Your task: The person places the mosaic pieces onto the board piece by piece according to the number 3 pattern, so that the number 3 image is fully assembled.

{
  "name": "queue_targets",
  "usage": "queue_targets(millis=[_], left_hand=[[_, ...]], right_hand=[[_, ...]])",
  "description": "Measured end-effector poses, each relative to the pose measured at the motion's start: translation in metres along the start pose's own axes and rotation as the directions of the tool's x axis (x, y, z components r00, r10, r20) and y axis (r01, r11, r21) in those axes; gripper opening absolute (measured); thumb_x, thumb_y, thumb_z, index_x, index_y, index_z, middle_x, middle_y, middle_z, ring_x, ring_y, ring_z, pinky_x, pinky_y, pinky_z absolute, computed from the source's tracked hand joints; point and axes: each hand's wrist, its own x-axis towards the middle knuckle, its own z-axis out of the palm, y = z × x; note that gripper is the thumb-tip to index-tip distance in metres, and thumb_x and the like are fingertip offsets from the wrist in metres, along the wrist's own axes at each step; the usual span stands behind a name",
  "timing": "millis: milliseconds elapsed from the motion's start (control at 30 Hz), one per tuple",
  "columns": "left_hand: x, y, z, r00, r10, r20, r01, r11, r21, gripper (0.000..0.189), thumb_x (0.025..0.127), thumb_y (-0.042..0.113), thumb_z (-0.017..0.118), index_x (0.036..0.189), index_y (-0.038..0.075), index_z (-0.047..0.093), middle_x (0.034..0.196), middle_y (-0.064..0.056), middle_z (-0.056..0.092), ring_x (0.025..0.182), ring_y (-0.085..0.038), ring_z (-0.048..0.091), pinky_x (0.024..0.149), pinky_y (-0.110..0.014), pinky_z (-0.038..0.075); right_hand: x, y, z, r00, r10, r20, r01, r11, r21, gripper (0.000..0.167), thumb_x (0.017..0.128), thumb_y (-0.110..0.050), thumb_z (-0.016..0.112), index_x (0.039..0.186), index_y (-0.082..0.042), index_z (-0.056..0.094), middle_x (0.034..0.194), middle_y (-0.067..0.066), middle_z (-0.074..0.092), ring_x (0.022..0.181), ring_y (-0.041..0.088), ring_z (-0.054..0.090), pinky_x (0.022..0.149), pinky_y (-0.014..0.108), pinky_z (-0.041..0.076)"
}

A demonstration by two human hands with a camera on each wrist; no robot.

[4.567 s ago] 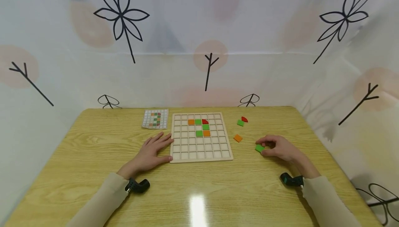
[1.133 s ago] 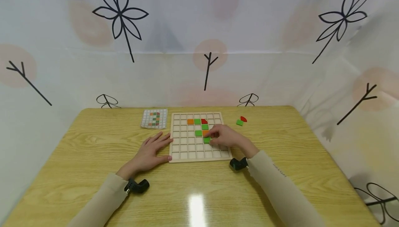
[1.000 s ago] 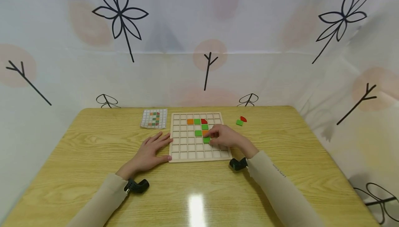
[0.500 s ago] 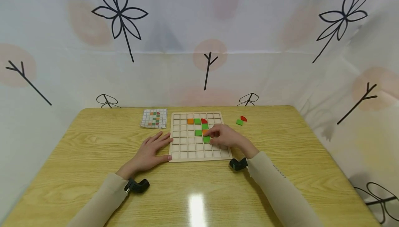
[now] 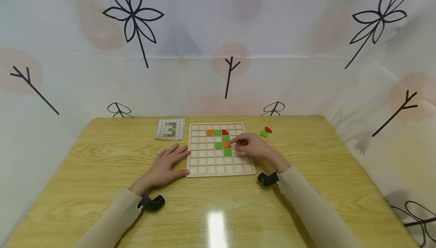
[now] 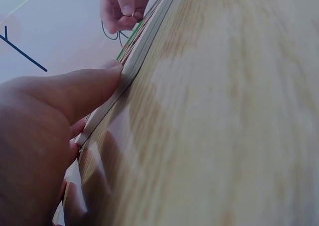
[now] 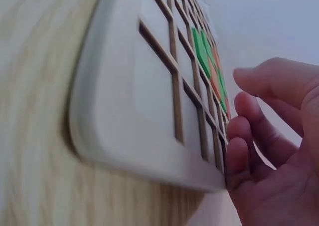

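Observation:
My left hand (image 5: 165, 167) lies spread on the table, its fingertips and thumb against the left edge of the wooden grid board (image 5: 202, 169). In the left wrist view the thumb (image 6: 97, 84) touches the board's rim. Over the right part of the board is my right hand (image 5: 253, 146), fingers bent, just right of an orange tile (image 5: 226, 144) and a green tile (image 5: 227, 152). In the right wrist view its fingertips (image 7: 238, 128) hover at the board; I cannot tell whether a tile is hidden among them. Other orange, green and red tiles sit in upper cells.
A loose green tile (image 5: 263, 133) and a red quarter-round tile (image 5: 268, 129) lie right of the board. A paper card (image 5: 170, 129) with a printed coloured grid pattern lies to its left. White patterned fabric (image 5: 218, 85) stands behind the wooden table (image 5: 190, 217).
My right hand has brought a green tile from the table's right onto the board, let go and drawn slightly right. The loose orange tile is gone from the table. My left hand stays put.

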Motion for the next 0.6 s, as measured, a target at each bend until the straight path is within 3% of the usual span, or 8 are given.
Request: queue_targets(millis=[200, 400, 600], left_hand=[[0.0, 0.0, 0.0, 1.0, -0.006, 0.003, 0.006, 1.0, 0.014, 0.068, 0.093, 0.049, 0.066, 0.15, 0.017, 0.048, 0.159, -0.003, 0.034, 0.15, -0.033, 0.017, 0.113, -0.064, 0.011], [0.0, 0.001, -0.001, 1.0, -0.007, 0.011, 0.007, 1.0, 0.009, 0.069, 0.093, 0.049, 0.066, 0.151, 0.017, 0.047, 0.16, -0.002, 0.033, 0.15, -0.032, 0.016, 0.113, -0.063, 0.01], [0.001, 0.0, -0.001, 1.0, -0.001, 0.009, 0.001, 1.0, 0.012, 0.069, 0.093, 0.049, 0.066, 0.151, 0.016, 0.047, 0.16, -0.003, 0.033, 0.15, -0.032, 0.016, 0.113, -0.063, 0.011]], right_hand=[[-0.006, 0.012, -0.016, 0.992, 0.009, -0.128, -0.012, 1.0, -0.021, 0.022, 0.097, -0.009, 0.065, 0.117, -0.006, 0.072, 0.105, 0.007, 0.065, 0.093, 0.023, 0.057, 0.081, 0.038, 0.049], [-0.016, 0.034, -0.033, 0.965, 0.029, -0.26, -0.038, 0.999, -0.032, 0.022, 0.098, -0.008, 0.064, 0.118, -0.004, 0.071, 0.113, 0.012, 0.067, 0.096, 0.027, 0.06, 0.078, 0.039, 0.05], [-0.03, 0.047, -0.049, 0.938, 0.077, -0.339, -0.094, 0.995, -0.033, 0.025, 0.099, -0.006, 0.061, 0.122, 0.0, 0.069, 0.12, 0.017, 0.064, 0.102, 0.032, 0.058, 0.081, 0.043, 0.049]])
